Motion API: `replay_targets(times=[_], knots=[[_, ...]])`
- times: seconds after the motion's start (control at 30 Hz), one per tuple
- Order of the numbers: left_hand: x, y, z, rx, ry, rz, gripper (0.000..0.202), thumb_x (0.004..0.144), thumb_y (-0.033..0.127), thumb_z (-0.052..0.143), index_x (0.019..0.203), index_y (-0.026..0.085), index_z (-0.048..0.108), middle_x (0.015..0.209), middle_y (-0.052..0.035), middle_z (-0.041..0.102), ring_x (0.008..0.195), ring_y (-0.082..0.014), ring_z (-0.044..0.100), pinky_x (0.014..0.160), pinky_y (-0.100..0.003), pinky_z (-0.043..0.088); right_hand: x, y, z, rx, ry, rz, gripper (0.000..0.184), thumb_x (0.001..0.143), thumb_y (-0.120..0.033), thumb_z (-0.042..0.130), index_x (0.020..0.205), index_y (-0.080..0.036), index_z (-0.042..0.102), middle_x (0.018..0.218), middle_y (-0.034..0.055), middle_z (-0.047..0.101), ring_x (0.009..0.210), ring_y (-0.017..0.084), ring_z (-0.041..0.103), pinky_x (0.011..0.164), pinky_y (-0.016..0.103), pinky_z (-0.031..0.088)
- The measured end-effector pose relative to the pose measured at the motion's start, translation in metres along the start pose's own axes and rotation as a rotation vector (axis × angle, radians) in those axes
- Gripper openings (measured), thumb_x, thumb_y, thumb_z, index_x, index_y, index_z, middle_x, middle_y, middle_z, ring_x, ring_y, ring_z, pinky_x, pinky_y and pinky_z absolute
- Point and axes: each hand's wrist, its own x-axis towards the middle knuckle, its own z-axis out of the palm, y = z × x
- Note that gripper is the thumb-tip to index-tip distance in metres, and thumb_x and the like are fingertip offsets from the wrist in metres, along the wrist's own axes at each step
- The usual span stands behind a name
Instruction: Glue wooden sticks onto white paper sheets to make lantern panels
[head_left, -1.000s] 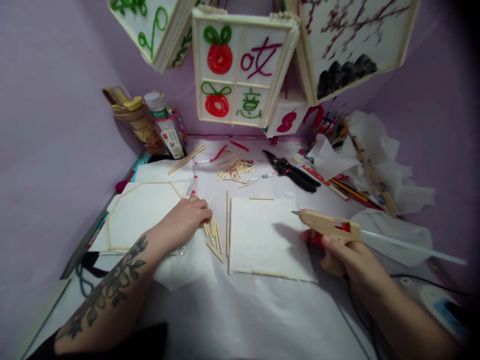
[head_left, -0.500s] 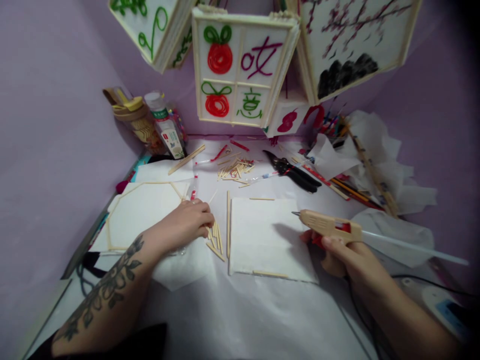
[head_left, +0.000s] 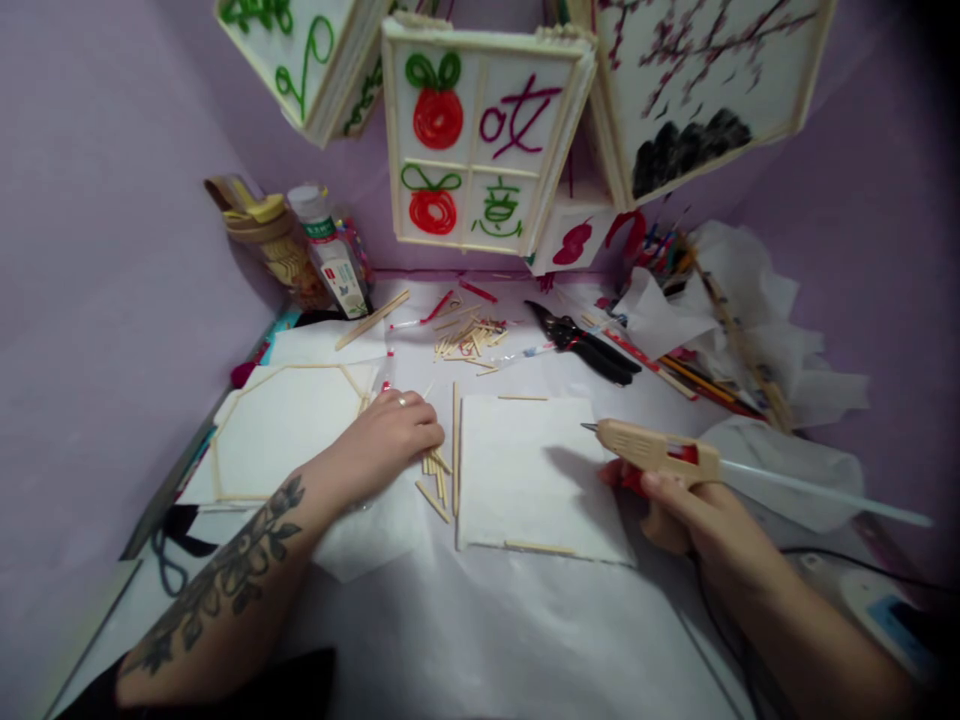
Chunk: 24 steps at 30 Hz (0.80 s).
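Observation:
My right hand grips a beige hot glue gun, its nozzle pointing left over the right edge of a white square sheet with thin wooden sticks along its borders. My left hand rests palm down, fingers curled, on a small bunch of short wooden sticks just left of that sheet. A long stick lies upright between hand and sheet. A hexagon-framed white sheet lies to the left of my left hand.
Black cutters and a pile of cut sticks lie farther back. A glue bottle and a jar stand at back left. Painted paper lantern panels hang overhead. Crumpled tissue and pencils fill the right side.
My left hand has slid a little to the right over the short sticks, toward the long stick. The right hand and glue gun have stayed put.

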Motion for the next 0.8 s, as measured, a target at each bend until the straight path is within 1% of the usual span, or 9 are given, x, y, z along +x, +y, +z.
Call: replay_targets(times=[0.1,0.2,0.27,0.33,0.4,0.5,0.63,0.73,0.8], knots=[[0.003,0.000,0.010,0.050,-0.012,0.089,0.011,0.096,0.021,0.053,0.092,0.021,0.064,0.092,-0.0036,0.064,0.097,-0.0224,0.052,0.086,-0.037,0.032,0.001,0.002,-0.001,-0.015,-0.013,0.009,0.032,0.080,-0.047,0.065,0.095,-0.021,0.075,0.095,0.0102,0.076,0.079,0.026,0.069,0.052,0.029,0.049],[0.003,0.001,0.016,-0.004,-0.037,0.106,0.014,0.097,0.021,0.050,0.096,0.022,0.064,0.098,-0.0033,0.063,0.101,-0.0218,0.052,0.087,-0.036,0.032,0.002,0.004,-0.001,-0.018,-0.014,0.020,0.035,0.080,-0.048,0.065,0.098,-0.019,0.073,0.097,0.0115,0.076,0.078,0.026,0.069,0.052,0.030,0.048],[0.002,0.003,0.014,-0.046,-0.058,0.075,0.014,0.096,0.020,0.051,0.093,0.023,0.064,0.100,-0.0033,0.061,0.101,-0.0217,0.051,0.086,-0.035,0.033,0.002,0.005,0.000,0.009,-0.005,0.009,0.034,0.080,-0.046,0.066,0.099,-0.019,0.072,0.097,0.0111,0.076,0.085,0.027,0.070,0.060,0.030,0.051],[0.002,0.004,0.011,-0.076,-0.112,0.024,0.012,0.094,0.018,0.053,0.089,0.022,0.064,0.098,-0.0037,0.060,0.097,-0.0217,0.051,0.083,-0.034,0.034,0.002,0.004,0.000,0.023,0.010,0.001,0.034,0.079,-0.046,0.067,0.101,-0.020,0.072,0.096,0.0105,0.077,0.092,0.028,0.070,0.069,0.032,0.053],[0.002,0.006,0.007,-0.087,-0.173,-0.018,0.011,0.091,0.016,0.055,0.085,0.020,0.064,0.095,-0.0044,0.059,0.092,-0.0219,0.050,0.078,-0.033,0.034,0.001,0.003,0.001,0.007,0.023,0.000,0.036,0.078,-0.046,0.069,0.102,-0.020,0.073,0.096,0.0101,0.077,0.095,0.029,0.069,0.073,0.034,0.053],[0.001,0.008,0.005,-0.096,-0.216,-0.022,0.011,0.089,0.015,0.054,0.083,0.019,0.061,0.090,-0.0043,0.060,0.090,-0.0225,0.050,0.075,-0.033,0.033,0.000,-0.001,0.002,-0.027,0.029,0.001,0.038,0.077,-0.047,0.069,0.106,-0.021,0.073,0.096,0.0099,0.077,0.095,0.030,0.069,0.072,0.034,0.054],[-0.001,0.014,0.003,-0.154,-0.186,0.005,0.017,0.090,0.011,0.049,0.081,0.020,0.060,0.084,-0.0030,0.062,0.084,-0.0213,0.051,0.075,-0.034,0.033,0.000,-0.005,0.002,-0.055,0.024,-0.021,0.039,0.078,-0.047,0.067,0.106,-0.020,0.073,0.096,0.0105,0.077,0.095,0.031,0.070,0.069,0.034,0.054],[-0.002,0.021,0.000,-0.155,-0.203,-0.007,0.020,0.092,0.009,0.046,0.085,0.020,0.061,0.088,-0.0039,0.065,0.087,-0.0221,0.053,0.078,-0.034,0.034,0.000,-0.004,0.002,-0.063,0.019,-0.022,0.039,0.078,-0.047,0.068,0.105,-0.020,0.074,0.096,0.0106,0.077,0.095,0.031,0.069,0.069,0.034,0.053],[-0.002,0.024,-0.001,-0.120,-0.226,-0.018,0.020,0.093,0.009,0.045,0.087,0.020,0.061,0.091,-0.0046,0.066,0.090,-0.0229,0.053,0.079,-0.035,0.034,-0.001,-0.003,0.002,-0.049,0.019,0.000,0.040,0.077,-0.048,0.068,0.106,-0.020,0.074,0.096,0.0107,0.077,0.094,0.031,0.069,0.066,0.034,0.053]])
